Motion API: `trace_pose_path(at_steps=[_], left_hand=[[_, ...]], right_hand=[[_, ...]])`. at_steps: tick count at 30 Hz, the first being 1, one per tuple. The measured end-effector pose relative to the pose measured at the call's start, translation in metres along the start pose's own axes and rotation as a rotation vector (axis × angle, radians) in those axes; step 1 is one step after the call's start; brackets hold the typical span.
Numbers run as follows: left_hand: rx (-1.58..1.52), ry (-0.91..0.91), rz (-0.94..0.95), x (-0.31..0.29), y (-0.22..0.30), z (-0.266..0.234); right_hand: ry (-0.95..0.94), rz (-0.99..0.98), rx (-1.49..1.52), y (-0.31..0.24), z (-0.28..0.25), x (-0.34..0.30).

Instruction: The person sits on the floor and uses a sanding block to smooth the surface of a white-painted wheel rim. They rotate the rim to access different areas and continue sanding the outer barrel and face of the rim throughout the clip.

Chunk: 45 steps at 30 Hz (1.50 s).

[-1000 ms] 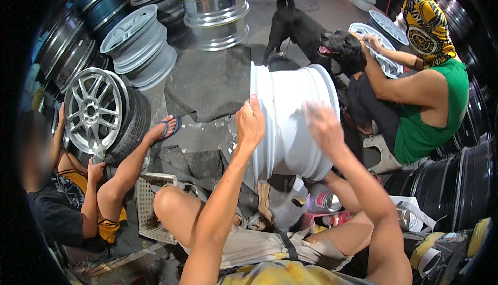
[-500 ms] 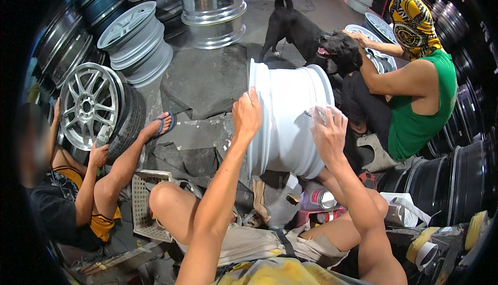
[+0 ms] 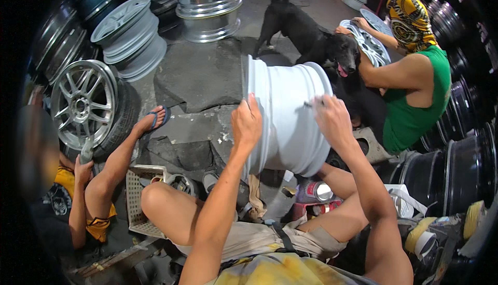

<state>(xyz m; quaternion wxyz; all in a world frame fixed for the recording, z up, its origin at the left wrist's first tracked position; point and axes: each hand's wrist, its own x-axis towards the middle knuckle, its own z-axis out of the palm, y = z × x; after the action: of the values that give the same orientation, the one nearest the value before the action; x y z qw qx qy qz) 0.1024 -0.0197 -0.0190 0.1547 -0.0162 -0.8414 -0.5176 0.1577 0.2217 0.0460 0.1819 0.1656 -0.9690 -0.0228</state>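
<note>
A pale grey wheel rim (image 3: 290,129) lies on its side in front of me, its barrel facing up between my knees. The closed fingers of my left hand (image 3: 246,124) grip the rim's left flange. Over the barrel's right part, my right hand (image 3: 333,120) is pinched and smeared by motion. Something small and dark shows at its fingertips, too blurred to name. The far side of the rim's barrel and its underside are hidden.
A black dog (image 3: 301,28) stands just beyond the rim. At right, a person in a green top (image 3: 423,98) handles another rim (image 3: 371,44). At left, another person's hand (image 3: 83,171) works beside a tyred wheel (image 3: 83,106). Cans (image 3: 317,191) and a plastic crate (image 3: 137,202) sit near my legs.
My right hand has shifted slightly up along the barrel. My left hand keeps its hold on the flange. The dog has lowered its head, and the left person's hand has moved down.
</note>
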Motion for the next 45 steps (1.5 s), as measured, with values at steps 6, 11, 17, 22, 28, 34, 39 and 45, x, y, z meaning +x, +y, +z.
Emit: trace_pose_path(at_steps=[6, 11, 17, 22, 28, 34, 39, 45], left_hand=[[0.056, -0.045, -0.048, 0.003, 0.012, 0.003], [0.096, -0.132, -0.018, 0.007, 0.03, 0.02], [0.159, -0.101, -0.082, 0.071, 0.01, 0.032], [0.139, -0.101, -0.124, 0.073, 0.009, 0.035], [0.113, -0.09, -0.053, 0.056, 0.017, 0.03], [0.053, -0.014, 0.035, 0.062, -0.002, 0.008], [0.125, -0.001, 0.023, -0.076, -0.057, 0.009], [-0.005, -0.159, -0.166, -0.146, -0.092, 0.013]], right_hand=[[0.023, -0.097, -0.051, 0.068, -0.01, 0.029], [-0.221, 0.376, 0.06, 0.139, 0.071, 0.094], [0.361, 0.112, -0.049, -0.001, 0.03, -0.063], [0.365, -0.047, 0.006, 0.015, 0.019, -0.067], [0.059, 0.384, 0.289, 0.093, 0.046, 0.084], [0.439, 0.179, -0.003, 0.008, 0.047, 0.021], [0.324, 0.098, 0.02, 0.012, 0.029, -0.005], [0.023, 0.191, -0.053, 0.065, 0.072, 0.134]])
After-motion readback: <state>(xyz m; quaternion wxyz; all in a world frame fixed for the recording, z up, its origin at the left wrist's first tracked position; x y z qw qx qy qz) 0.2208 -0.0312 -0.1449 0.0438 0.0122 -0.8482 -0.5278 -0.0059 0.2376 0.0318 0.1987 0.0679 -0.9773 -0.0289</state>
